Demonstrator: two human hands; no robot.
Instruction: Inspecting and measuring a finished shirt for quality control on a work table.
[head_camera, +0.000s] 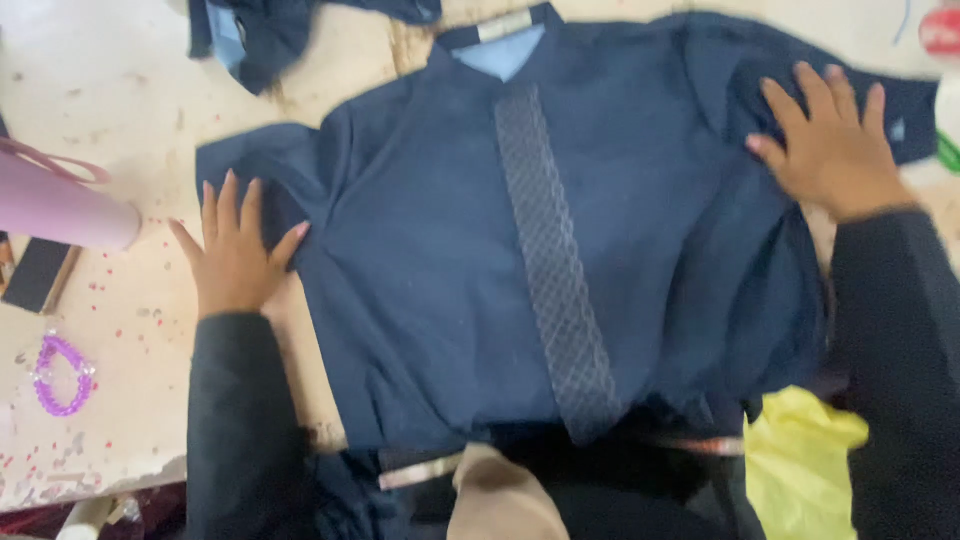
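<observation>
1. Nearest me, at the bottom edge, I see one crumpled yellow plastic bag (800, 455) and one tan rounded shape (505, 495) that I cannot identify, both just below the hem.
2. One dark navy long-sleeved cloth shirt with a patterned grey centre strip (450, 270) lies face up and spread flat on the pale, speckled worn counter (100, 90), its collar pointing away from me.
3. My left hand (235, 255), its grip released, is flat with fingers spread, pressing on the edge of the shirt's left sleeve, palm partly on the counter.
4. My right hand (830, 145), its grip likewise released and flat, fingers splayed, rests on the folded-in right sleeve near the shoulder.
5. I judge the shirt light, soft and limp: it will slump and wrinkle if lifted from one spot, so the shoulders or the sleeve edges look like the best places to take hold, with both hands.
6. Left of it, I count one purple bead bracelet (60, 375), one small dark flat block (38, 275) and one pink cylinder (65, 210) on its side.
7. Farthest off, one more bundle of dark navy cloth (265, 35) lies beyond the collar, and one red object (940, 30) sits blurred in the far right corner.
</observation>
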